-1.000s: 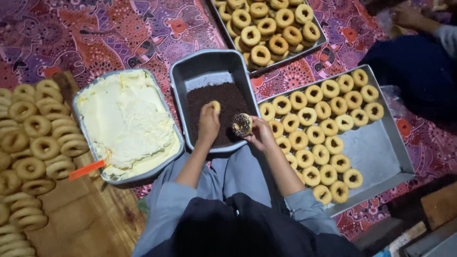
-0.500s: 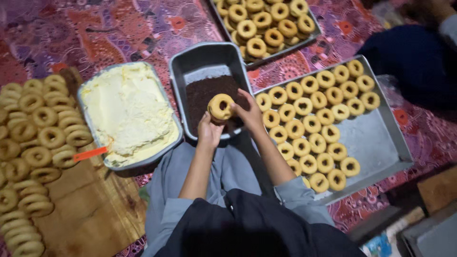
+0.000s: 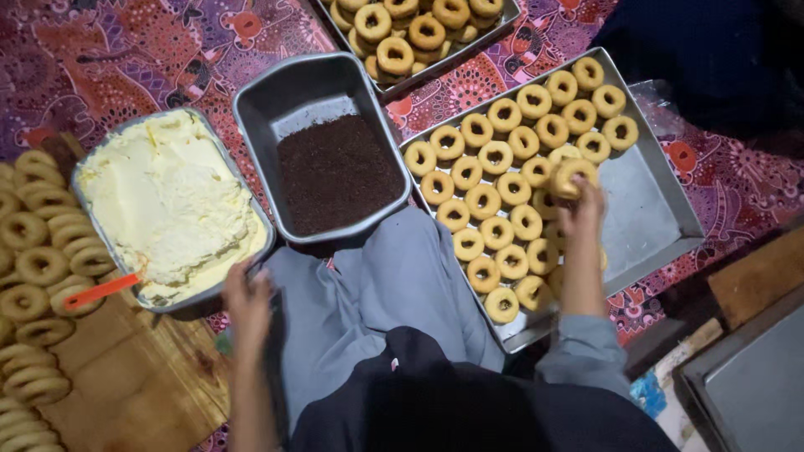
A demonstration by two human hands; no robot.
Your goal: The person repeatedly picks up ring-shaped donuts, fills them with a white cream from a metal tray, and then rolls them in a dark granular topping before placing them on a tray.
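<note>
My right hand [image 3: 581, 209] holds a ring-shaped doughnut [image 3: 570, 176] over the right metal tray [image 3: 649, 201], which carries rows of similar doughnuts. My left hand [image 3: 249, 303] is low at the near corner of the tray of pale yellow cream [image 3: 167, 201]; whether it grips anything I cannot make out. Between the two trays stands a deep metal pan [image 3: 295, 94] half filled with dark brown sprinkles [image 3: 337, 172]. My knees in grey cloth lie below the pan.
Plain doughnuts [image 3: 38, 268] are stacked on a wooden board [image 3: 142, 385] at the left. An orange-handled tool [image 3: 100, 290] rests in the cream. Another tray of doughnuts [image 3: 419, 29] sits at the top. A person in dark clothes [image 3: 712, 59] sits top right. A patterned cloth covers the floor.
Both hands left the sprinkle pan. My right hand carried the doughnut right to the tray of rows; my left hand dropped back to the cream tray's near corner.
</note>
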